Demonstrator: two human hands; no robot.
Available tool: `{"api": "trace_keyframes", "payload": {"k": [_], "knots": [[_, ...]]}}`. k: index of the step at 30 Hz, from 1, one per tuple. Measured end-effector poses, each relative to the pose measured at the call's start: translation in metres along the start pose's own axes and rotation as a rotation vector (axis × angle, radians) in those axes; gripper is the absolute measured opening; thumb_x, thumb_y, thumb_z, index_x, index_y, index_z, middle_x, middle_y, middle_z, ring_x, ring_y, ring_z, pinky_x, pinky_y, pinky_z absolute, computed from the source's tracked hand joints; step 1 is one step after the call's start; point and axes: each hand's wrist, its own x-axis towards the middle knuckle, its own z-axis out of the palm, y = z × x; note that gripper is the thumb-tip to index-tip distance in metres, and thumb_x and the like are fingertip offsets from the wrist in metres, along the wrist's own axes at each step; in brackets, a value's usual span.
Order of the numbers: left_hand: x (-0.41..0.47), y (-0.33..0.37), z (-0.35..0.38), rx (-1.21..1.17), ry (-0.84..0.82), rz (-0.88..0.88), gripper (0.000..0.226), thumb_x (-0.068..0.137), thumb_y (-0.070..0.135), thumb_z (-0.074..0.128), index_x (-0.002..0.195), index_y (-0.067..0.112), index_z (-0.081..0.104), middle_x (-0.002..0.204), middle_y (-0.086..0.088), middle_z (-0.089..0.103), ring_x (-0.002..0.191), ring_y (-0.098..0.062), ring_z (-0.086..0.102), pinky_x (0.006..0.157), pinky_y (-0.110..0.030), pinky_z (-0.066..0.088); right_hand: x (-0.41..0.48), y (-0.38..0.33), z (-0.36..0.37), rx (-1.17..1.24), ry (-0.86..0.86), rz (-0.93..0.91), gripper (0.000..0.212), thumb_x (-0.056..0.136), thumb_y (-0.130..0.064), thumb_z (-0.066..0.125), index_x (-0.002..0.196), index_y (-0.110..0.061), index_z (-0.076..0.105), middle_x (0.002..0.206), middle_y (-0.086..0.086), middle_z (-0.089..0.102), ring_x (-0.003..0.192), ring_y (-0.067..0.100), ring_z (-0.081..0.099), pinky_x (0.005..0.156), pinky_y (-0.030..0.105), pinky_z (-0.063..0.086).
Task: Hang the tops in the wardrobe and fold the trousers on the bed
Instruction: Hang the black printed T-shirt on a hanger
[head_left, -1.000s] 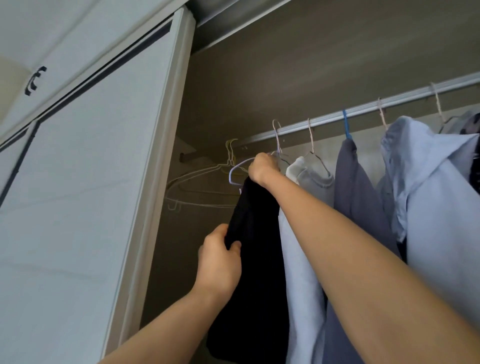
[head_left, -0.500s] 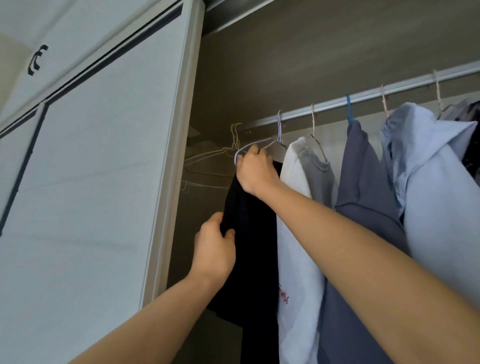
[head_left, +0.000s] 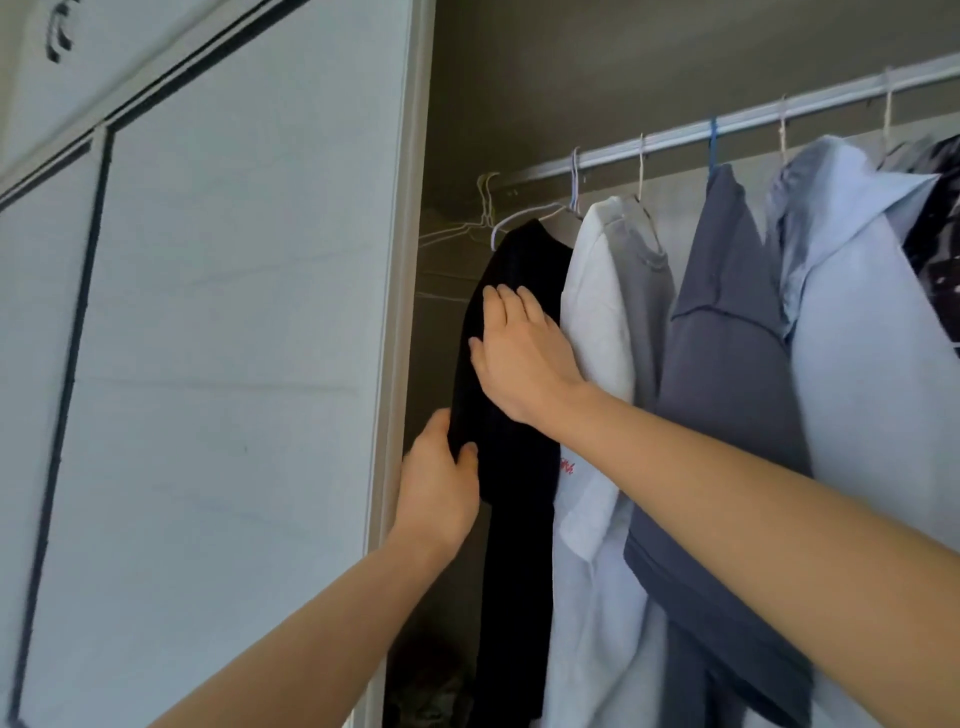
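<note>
Your right hand (head_left: 524, 358) has dropped from the hanger (head_left: 524, 214) onto the front of the black top (head_left: 511, 415). It lies flat there, fingers straight and close together, gripping nothing. Your left hand (head_left: 441, 483) has stayed at the top's left edge, lower down. Its thumb is on the front of the cloth and its fingers are tucked behind, so it pinches that edge.

The black top hangs on the pale wire hanger, whose hook is over the rail (head_left: 831, 100). It is the leftmost garment in the wardrobe. Its collar sits just under the hanger's left shoulder, and the body falls straight down out of view at the bottom.

Touching its right side is a white top (head_left: 602, 312) with small red lettering near your right wrist. Next along the rail come a grey-blue top (head_left: 727, 312) on a blue hook and a light blue shirt (head_left: 857, 312) with its collar turned out. A dark patterned garment (head_left: 940, 223) is cut off by the right edge.

Left of the black top, a few empty wire hangers (head_left: 457, 231) hang at the dim end of the rail. The pale sliding door (head_left: 234, 338) stands just beside your left hand and fills the left half of the view.
</note>
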Motion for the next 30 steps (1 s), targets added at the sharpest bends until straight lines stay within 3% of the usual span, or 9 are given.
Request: {"api": "trace_keyframes", "payload": {"k": [5,9,16,23,30], "knots": [[-0.022,0.006,0.003,0.053,0.027,-0.049,0.018,0.1,0.013,0.052,0.115,0.022,0.056,0.096,0.012,0.066,0.08,0.001,0.064,0.073,-0.022,0.057,-0.039,0.006,-0.01,-0.001,0.006,-0.044,0.06,0.101,-0.034,0.037,0.151,-0.004,0.021,0.152,0.013,0.033,0.144,0.03,0.023,0.113,0.043,0.031],[-0.04,0.017,0.006,0.118,0.075,-0.086,0.016,0.101,0.014,0.051,0.113,0.023,0.056,0.094,0.009,0.068,0.084,-0.008,0.068,0.083,-0.035,0.059,-0.07,0.014,-0.014,0.056,-0.025,-0.072,0.06,0.1,-0.032,0.038,0.15,-0.005,0.021,0.15,0.012,0.036,0.144,0.03,0.023,0.114,0.043,0.028],[-0.103,0.033,0.002,0.308,0.151,-0.171,0.026,0.101,0.019,0.049,0.125,0.026,0.055,0.097,0.019,0.067,0.086,-0.004,0.068,0.083,-0.026,0.058,-0.141,0.021,-0.028,0.192,-0.027,-0.224,0.057,0.097,-0.027,0.046,0.147,-0.003,0.03,0.142,0.015,0.046,0.139,0.033,0.033,0.112,0.043,0.032],[-0.182,0.048,-0.02,0.559,0.278,-0.275,0.017,0.102,0.027,0.048,0.115,0.034,0.057,0.092,0.013,0.069,0.079,-0.005,0.066,0.056,-0.009,0.048,-0.213,-0.001,-0.047,0.373,-0.078,-0.376,0.053,0.099,-0.029,0.044,0.146,-0.006,0.033,0.143,0.013,0.047,0.137,0.031,0.037,0.113,0.041,0.033],[-0.28,0.057,-0.069,0.912,0.293,-0.365,0.02,0.099,0.032,0.051,0.117,0.03,0.059,0.09,0.012,0.067,0.084,-0.008,0.064,0.075,-0.03,0.055,-0.282,-0.054,-0.06,0.62,-0.069,-0.599,0.04,0.094,-0.021,0.054,0.129,0.0,0.052,0.117,0.016,0.063,0.109,0.033,0.058,0.096,0.044,0.048]]}}
